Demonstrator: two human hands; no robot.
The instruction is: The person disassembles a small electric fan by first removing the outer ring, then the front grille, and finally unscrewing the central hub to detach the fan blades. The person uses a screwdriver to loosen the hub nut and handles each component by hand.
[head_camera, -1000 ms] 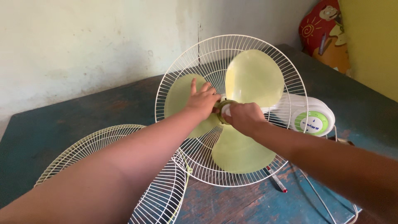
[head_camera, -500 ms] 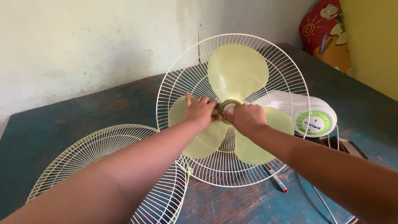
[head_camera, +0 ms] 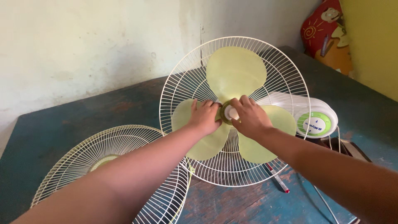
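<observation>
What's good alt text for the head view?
Both hands, left hand and right hand, meet at the hub of a pale green fan blade set in a white rear grille; a detached front grille lies left on the blue table.

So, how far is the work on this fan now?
Done: the front grille is off and lies on the table. In hand: the left hand steadies the yellow-green blade while the right hand grips the hub cap. Left: the blade sits inside the rear grille.

Stained whitish wall (head_camera: 83,45) behind; yellow wall (head_camera: 373,45) at right; worn blue-green worktop (head_camera: 62,128); soft daylight.
</observation>
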